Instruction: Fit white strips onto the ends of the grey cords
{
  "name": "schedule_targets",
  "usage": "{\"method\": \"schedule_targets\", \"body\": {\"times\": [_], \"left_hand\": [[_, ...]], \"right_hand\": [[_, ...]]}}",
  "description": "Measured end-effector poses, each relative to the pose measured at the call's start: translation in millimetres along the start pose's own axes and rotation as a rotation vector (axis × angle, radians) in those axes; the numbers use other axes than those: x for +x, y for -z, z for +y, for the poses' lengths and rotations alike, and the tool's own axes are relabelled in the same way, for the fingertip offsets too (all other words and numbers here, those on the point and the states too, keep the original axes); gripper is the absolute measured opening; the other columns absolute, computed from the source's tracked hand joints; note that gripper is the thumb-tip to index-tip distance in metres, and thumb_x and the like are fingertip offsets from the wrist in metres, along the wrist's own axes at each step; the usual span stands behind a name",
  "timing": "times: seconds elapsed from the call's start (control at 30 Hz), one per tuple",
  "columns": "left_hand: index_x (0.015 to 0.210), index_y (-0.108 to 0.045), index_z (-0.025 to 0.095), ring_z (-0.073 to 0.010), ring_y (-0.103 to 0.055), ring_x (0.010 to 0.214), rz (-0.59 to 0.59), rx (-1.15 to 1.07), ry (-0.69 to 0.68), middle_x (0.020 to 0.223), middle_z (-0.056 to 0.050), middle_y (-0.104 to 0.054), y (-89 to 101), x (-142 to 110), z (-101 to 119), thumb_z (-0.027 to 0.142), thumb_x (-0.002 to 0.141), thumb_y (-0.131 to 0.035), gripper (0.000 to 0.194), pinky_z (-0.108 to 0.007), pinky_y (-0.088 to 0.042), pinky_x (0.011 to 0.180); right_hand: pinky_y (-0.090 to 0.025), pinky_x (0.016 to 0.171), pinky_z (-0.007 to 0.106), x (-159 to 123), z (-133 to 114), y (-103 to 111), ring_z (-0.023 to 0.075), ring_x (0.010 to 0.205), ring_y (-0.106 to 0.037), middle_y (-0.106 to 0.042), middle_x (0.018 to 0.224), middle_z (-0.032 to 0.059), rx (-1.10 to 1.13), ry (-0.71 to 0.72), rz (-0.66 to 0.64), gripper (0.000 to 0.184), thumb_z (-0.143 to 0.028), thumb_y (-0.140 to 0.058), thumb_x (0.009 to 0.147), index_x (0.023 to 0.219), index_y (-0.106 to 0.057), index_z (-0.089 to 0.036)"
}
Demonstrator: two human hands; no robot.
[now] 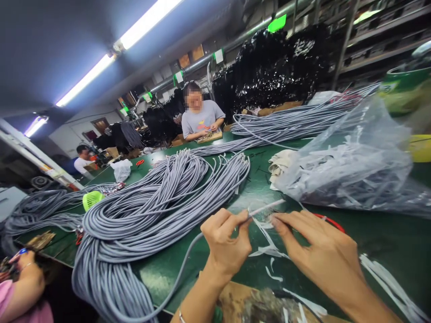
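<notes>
Green worktop (380, 229) is spreading beneath your hands and one gray cable (187, 259).
Your left hand (225, 242) is pinching the cable, which is looping up from below, a pale length (269, 206) sticking out beyond your fingers; your right hand (319, 242) is hovering just beside it, thumb and fingertips nearly meeting, though whether they are gripping anything, I cannot tell. White strips (269, 251) are lying between your hands, a gray cable bundle (151, 220) is sprawling beyond, and a co-worker (202, 119) is sitting across.

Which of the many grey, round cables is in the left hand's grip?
The single grey, round cable curving from the large coiled bundle to the left hand; its white end points rightward, while the others lie bundled.
</notes>
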State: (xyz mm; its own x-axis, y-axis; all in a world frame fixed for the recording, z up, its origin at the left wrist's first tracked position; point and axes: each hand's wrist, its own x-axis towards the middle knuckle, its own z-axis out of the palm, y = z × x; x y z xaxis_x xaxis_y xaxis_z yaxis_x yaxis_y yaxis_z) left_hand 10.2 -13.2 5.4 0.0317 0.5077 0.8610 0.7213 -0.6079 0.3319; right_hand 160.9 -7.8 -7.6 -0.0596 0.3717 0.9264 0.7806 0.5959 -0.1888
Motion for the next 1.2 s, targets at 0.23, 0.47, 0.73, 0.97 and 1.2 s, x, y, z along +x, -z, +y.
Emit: {"method": "schedule_targets", "body": {"times": [0.23,0.47,0.73,0.97,1.2], "left_hand": [[0.067,-0.072,0.018,-0.0105,-0.054,0.046,-0.002,0.117,-0.095,0.05,0.0,-0.059,-1.8,-1.9,3.7,0.01,0.082,-0.057,0.022,-0.02,-0.041,0.049],[0.067,-0.072,0.019,-0.0098,-0.051,0.045,-0.036,0.157,-0.094,0.05,0.0,-0.057,-3.7,-3.5,4.1,0.011,0.082,-0.055,0.024,-0.02,-0.039,0.048],[0.075,-0.074,0.017,-0.0107,-0.051,0.044,-0.112,-0.032,0.049,0.054,-0.002,-0.061,-8.2,-7.3,6.0,0.017,0.082,-0.057,0.018,-0.021,-0.042,0.044],[0.082,-0.072,0.017,-0.0134,-0.054,0.052,-0.217,-0.15,0.148,0.064,-0.004,-0.065,-5.9,-4.9,10.3,0.014,0.081,-0.057,0.015,-0.023,-0.042,0.049],[0.072,-0.06,0.018,-0.0135,-0.052,0.064,-0.436,-0.427,0.282,0.069,-0.002,-0.057,-7.8,1.2,6.8,0.008,0.078,-0.051,0.014,-0.023,-0.04,0.058]], "right_hand": [[-0.044,0.06,0.03,-0.5,-5.3,5.8,0.0161,0.057,-0.059,-0.071,0.065,0.0004,-0.112,0.113,-0.028,0.022,-0.017,-0.052,0.091,0.076,-0.067,-0.021],[-0.04,0.056,0.03,-0.2,-8.6,6.4,0.0141,0.053,-0.056,-0.069,0.06,-0.0007,-0.197,0.15,-0.043,0.023,-0.016,-0.052,0.09,0.075,-0.069,-0.021],[-0.041,0.045,0.026,-2.4,-7.4,-3.0,0.0125,0.046,-0.057,-0.064,0.059,-0.0004,0.175,-0.177,-0.096,0.029,-0.027,-0.046,0.093,0.067,-0.058,-0.023],[-0.033,0.035,0.025,1.1,-9.4,-0.9,0.0096,0.031,-0.044,-0.059,0.05,-0.0031,0.206,-0.287,-0.106,0.03,-0.031,-0.044,0.092,0.066,-0.056,-0.023],[-0.033,0.036,0.022,2.5,-11.7,1.4,0.0092,0.034,-0.048,-0.056,0.048,-0.0034,0.229,-0.263,-0.083,0.03,-0.027,-0.044,0.091,0.063,-0.055,-0.022]]}}
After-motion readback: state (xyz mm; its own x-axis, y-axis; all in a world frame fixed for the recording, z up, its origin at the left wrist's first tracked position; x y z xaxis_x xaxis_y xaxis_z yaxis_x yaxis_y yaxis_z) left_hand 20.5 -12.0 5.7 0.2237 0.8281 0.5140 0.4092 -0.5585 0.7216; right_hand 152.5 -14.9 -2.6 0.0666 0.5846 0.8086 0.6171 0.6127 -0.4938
